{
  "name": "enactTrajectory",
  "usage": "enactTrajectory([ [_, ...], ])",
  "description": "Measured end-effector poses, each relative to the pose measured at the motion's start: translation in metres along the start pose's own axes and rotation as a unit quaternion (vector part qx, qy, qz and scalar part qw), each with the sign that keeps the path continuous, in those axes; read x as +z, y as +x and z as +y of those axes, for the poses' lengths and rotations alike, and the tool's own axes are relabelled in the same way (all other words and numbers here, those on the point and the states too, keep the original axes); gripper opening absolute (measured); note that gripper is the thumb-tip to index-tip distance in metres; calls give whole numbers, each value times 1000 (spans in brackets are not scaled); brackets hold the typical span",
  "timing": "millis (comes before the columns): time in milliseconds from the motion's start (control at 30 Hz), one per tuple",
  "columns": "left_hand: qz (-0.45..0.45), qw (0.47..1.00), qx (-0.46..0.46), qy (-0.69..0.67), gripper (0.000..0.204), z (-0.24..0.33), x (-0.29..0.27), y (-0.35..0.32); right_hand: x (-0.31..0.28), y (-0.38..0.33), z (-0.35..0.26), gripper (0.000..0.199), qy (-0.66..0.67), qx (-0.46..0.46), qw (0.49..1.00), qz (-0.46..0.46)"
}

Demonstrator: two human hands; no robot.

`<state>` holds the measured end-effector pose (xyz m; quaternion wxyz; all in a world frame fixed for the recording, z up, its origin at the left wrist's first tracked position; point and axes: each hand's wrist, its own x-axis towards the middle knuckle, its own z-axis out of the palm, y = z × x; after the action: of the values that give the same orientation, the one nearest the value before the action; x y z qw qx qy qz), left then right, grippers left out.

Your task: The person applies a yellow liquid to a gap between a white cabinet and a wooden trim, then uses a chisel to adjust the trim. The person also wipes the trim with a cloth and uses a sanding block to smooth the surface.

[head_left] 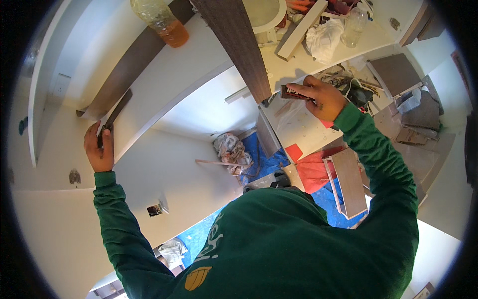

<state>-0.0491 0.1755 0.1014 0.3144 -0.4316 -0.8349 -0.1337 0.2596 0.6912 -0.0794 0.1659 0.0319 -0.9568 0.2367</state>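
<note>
At the far left, my left hand [101,149] is closed on the near end of a narrow dark brown strip [119,108], its fingers pressed close to a white panel [149,84]. The strip slants away from me, apart from a wider brown board [130,64] behind it. Up and to the right, my right hand [321,97] grips a small dark, flat-sided object with a printed label [295,92]; its exact kind is partly hidden by my fingers. Close to this hand is the lower end of a dark brown upright panel [239,45].
A clear bottle with orange liquid [172,32] stands on the white ledge. The far right counter [284,70] bears a white cloth [324,40], a clear bottle [354,27], a pale board and scraps. Below are blue sheeting [271,162], red cloth [316,169] and a drawer-like frame [348,184].
</note>
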Motion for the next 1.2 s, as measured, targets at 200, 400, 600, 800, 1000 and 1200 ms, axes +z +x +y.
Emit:
enactTrajectory([
  [200, 4, 997, -71, -21, 42, -5, 5, -11, 1, 17, 8, 55, -92, -39, 995, -14],
  [400, 13, 997, -68, -34, 43, -12, 8, -14, 9, 31, 14, 55, -175, -113, 978, -21],
  [600, 19, 997, -72, -33, 45, -14, 9, -14, 14, 40, 15, 51, -204, -144, 968, -19],
  [800, 21, 994, -96, -44, 45, -11, 8, -12, 13, 45, 18, 50, -209, -176, 962, -24],
  [1000, 16, 996, -89, -3, 44, -19, 7, -17, 18, 44, 19, 53, -215, -196, 957, -14],
  [1200, 30, 995, -98, -11, 43, -9, 8, -14, 24, 43, 23, 55, -208, -202, 957, -14],
])
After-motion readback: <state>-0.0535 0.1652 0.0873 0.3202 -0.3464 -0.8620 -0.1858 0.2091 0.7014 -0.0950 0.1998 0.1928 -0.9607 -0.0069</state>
